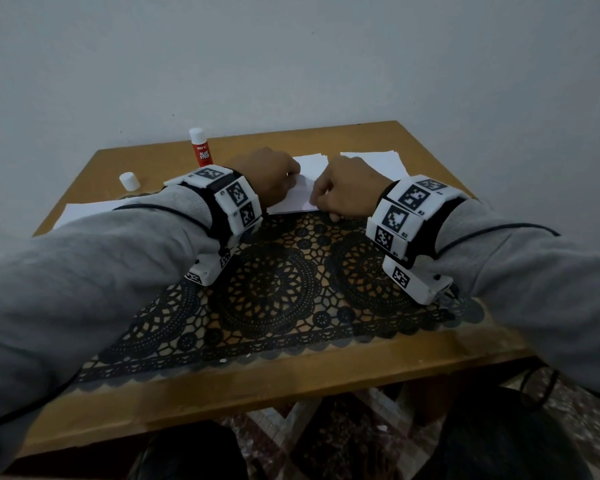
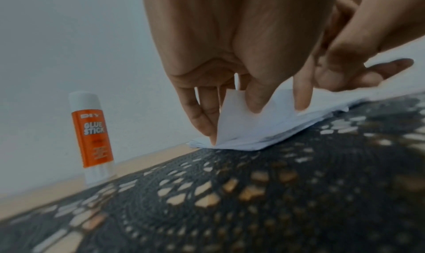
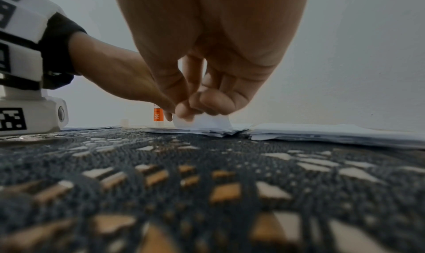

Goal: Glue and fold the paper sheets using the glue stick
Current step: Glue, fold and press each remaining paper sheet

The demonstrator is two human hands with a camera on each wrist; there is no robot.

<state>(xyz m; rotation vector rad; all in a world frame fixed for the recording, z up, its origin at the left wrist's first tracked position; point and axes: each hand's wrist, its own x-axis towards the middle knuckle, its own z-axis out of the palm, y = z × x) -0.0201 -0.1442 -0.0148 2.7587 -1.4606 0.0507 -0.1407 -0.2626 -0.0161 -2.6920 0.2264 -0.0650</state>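
Wooden table (image 1: 430, 161): two hands (image 1: 278, 181) pinching one paper flap (image 1: 303, 190).

A wooden table (image 1: 426, 157) stands against a plain pale wall (image 1: 291, 57), dimly lit.

The brown wooden table (image 1: 430, 372) looks smooth with a dull sheen. Over it lies a black openwork lace cloth mat (image 1: 274, 292), coarse and knitted in the wrist views. The thin white paper sheets (image 2: 250, 129) are matt and creased. The orange-and-white plastic glue stick (image 2: 92, 135) has a smooth, slightly glossy label; its white plastic cap (image 1: 129, 181) is plain. The grey sleeves (image 1: 84, 271) are soft matt cloth.
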